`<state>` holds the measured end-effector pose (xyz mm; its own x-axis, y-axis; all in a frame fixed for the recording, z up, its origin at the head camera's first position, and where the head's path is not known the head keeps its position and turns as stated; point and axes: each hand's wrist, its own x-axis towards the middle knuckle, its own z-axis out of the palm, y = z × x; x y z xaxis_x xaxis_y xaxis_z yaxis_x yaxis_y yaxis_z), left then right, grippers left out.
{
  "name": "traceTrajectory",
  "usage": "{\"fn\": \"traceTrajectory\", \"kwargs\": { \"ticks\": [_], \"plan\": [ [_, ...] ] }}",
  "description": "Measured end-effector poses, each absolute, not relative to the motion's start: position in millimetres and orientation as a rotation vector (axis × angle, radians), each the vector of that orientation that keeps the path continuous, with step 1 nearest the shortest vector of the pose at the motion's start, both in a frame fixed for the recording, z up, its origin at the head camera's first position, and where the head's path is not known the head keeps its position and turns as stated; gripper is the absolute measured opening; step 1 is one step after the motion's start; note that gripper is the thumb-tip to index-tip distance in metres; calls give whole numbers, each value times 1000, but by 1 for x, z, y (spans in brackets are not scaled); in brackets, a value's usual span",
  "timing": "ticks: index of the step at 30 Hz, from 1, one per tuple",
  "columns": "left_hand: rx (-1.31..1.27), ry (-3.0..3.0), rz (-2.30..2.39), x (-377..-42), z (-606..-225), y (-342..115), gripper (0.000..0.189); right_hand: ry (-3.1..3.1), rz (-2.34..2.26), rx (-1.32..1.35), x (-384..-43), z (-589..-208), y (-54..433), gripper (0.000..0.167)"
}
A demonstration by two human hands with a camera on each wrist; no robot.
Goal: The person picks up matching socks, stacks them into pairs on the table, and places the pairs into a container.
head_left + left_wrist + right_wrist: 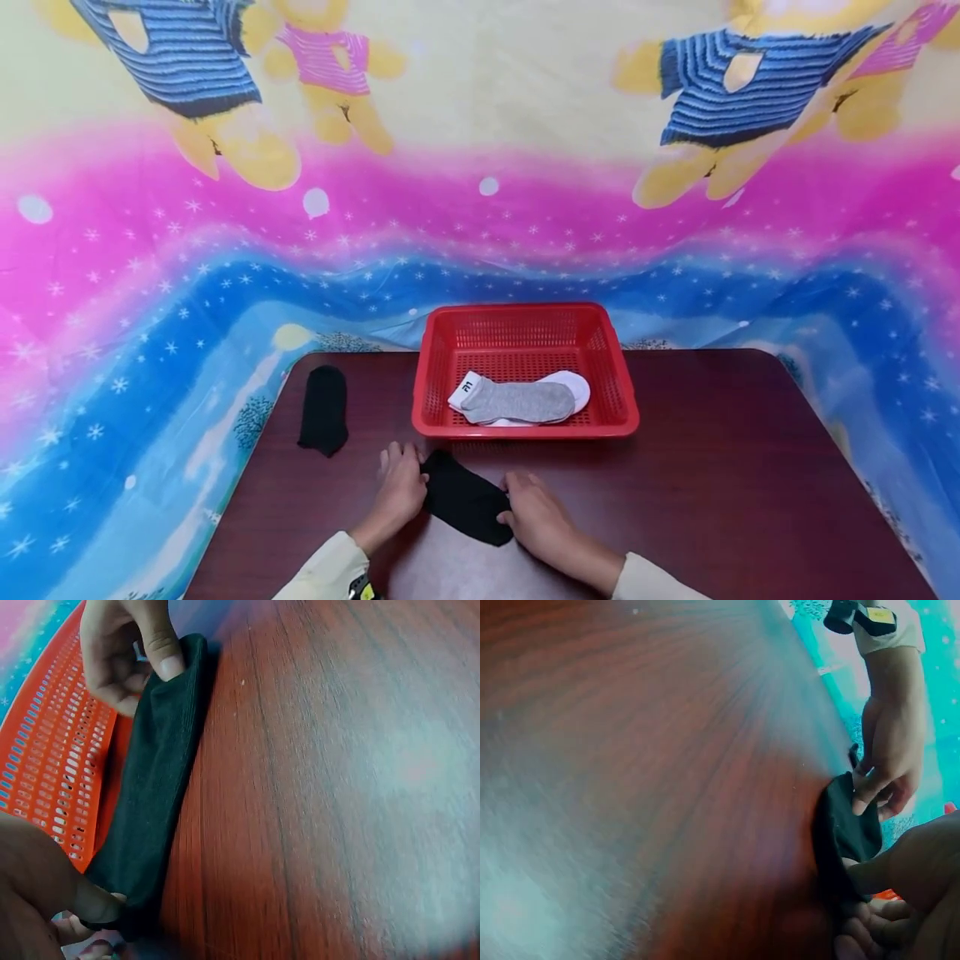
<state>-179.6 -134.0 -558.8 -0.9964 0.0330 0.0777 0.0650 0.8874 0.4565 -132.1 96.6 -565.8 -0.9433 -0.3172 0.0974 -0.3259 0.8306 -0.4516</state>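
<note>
A black sock (467, 500) is stretched between both hands, just in front of the red basket. Its left end is pinched by the left hand (402, 482), thumb on top, as the left wrist view also shows. At the other end the right hand (538, 514) pinches the sock between thumb and fingers. In the right wrist view the sock (847, 825) hangs between the two hands close to the tabletop. Another black sock (325, 410) lies flat at the table's left side.
A red plastic basket (525, 431) with perforated walls stands at the back middle of the table. Inside lie a grey sock (525, 402) with a white cuff and a white sock (573, 387). The dark wooden table (720, 467) meets a printed cloth backdrop (480, 208).
</note>
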Motion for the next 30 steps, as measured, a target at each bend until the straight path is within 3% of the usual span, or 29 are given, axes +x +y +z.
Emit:
{"fn": "traceTrajectory", "kwargs": {
  "ticks": [6, 12, 19, 30],
  "plan": [
    [-120, -2929, -981, -176, -556, -138, 28, -2969, 1097, 510, -133, -569, 107, 26],
    [88, -2787, -1630, -171, -542, -134, 33, -2860, 1765, 354, -135, -564, 127, 16],
    [250, -2649, -2162, -166, -532, -128, 41, -2544, 2618, -23, -136, -549, 155, 22],
    [271, -2510, -2462, -151, -527, -110, 42, -2363, 2936, -109, -131, -537, 204, 18]
  ]
}}
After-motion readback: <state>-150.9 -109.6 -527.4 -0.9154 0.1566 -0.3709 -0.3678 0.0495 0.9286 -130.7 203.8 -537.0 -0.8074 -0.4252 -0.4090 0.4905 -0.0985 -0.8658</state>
